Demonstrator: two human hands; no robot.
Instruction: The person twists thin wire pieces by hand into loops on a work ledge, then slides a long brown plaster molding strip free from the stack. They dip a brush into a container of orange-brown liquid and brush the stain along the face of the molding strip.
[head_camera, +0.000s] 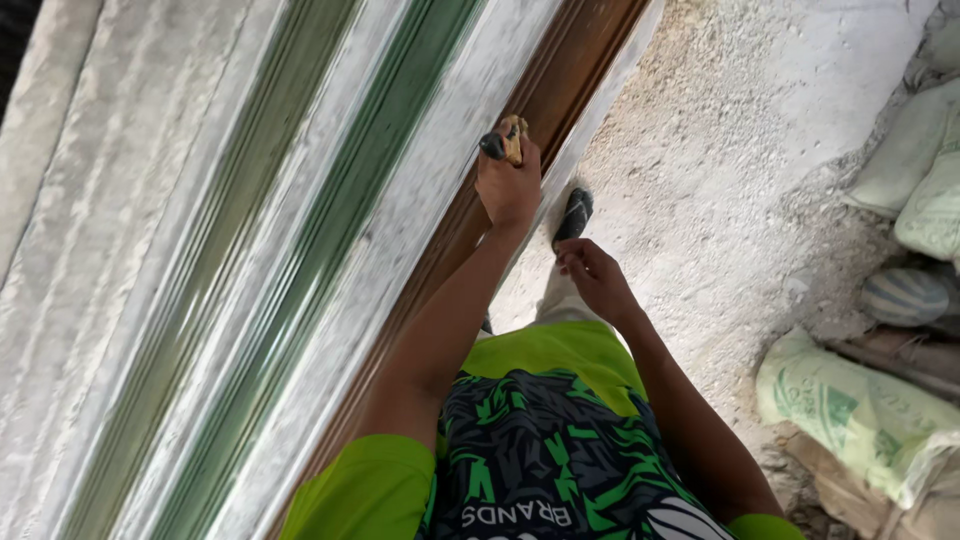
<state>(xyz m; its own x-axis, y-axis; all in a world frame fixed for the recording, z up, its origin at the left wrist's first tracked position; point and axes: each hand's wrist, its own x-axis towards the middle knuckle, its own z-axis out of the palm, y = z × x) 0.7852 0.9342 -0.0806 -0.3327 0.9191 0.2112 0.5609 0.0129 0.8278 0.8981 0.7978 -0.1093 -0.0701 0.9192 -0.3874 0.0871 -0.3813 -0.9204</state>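
Left hand (510, 185): closing in a fist around a small tan tool (512, 138), pressing it against the brown wooden frame (560, 80).
Right hand (592, 272): hanging loosely curled, holding nothing, above the dusty floor (720, 150).
Surroundings: lying at right, pale green sacks (860, 410).

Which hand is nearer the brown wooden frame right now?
Left. The left hand is up against the brown wooden frame, gripping a small tool. The right hand hangs apart from it, lower, over the dusty floor.
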